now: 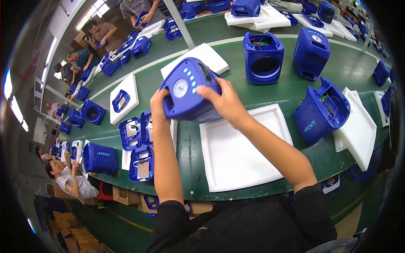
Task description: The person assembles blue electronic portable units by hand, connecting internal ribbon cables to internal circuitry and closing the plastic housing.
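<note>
Held up above the green bench is a blue speaker housing (pixel 185 101), its panel with a round silver knob and a row of light buttons facing me. My left hand (pixel 159 105) grips its left side, fingers at the handle opening. On the other side my right hand (pixel 225 101) is wrapped round the housing, its thumb lying by the lowest button. Below and to the right lies a shallow white foam tray (pixel 244 152). Several blue end covers (pixel 141 164) with boards inside sit left of my left forearm.
An open-topped blue housing (pixel 322 109) leans at the right beside stacked foam sheets (pixel 358 130). Two more housings (pixel 263 59) stand beyond the tray. A foam pad (pixel 125 99) with a blue frame lies at the left. Other people (pixel 69 177) work along the line.
</note>
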Available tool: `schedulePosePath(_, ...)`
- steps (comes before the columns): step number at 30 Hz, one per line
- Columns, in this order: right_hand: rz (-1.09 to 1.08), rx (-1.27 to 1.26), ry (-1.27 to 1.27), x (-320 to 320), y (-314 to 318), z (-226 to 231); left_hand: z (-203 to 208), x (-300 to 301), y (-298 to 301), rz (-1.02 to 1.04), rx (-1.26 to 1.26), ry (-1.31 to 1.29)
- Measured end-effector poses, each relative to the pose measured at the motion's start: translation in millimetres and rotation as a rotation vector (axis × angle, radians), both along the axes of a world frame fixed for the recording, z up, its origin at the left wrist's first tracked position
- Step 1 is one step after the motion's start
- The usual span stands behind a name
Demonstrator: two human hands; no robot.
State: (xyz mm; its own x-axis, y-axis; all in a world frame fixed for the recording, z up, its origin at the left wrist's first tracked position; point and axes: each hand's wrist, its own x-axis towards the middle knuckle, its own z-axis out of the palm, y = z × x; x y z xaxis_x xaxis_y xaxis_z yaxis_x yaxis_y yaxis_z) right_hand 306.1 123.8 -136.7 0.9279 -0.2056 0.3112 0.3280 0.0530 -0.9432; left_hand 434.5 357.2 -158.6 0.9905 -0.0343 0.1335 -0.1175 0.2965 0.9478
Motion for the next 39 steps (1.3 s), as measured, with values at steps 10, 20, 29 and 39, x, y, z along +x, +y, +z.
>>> schedulePosePath(10,0.146,0.434,0.21,106.4,-79.2,-28.1,-0.2,114.8,-82.9,0.033,0.273,0.1)
schedulePosePath(20,-0.994,-1.265,-0.033,147.0,-183.1,1.6,-17.7,52.8,-79.0,0.06,0.237,0.003)
schedulePosePath(29,-0.763,-1.535,0.512,161.3,-214.4,17.6,-92.3,-159.4,34.7,0.534,0.955,-0.653)
schedulePosePath(39,-0.699,-1.407,0.143,71.0,-272.3,76.3,-118.9,-277.6,210.7,0.719,1.468,-0.44)
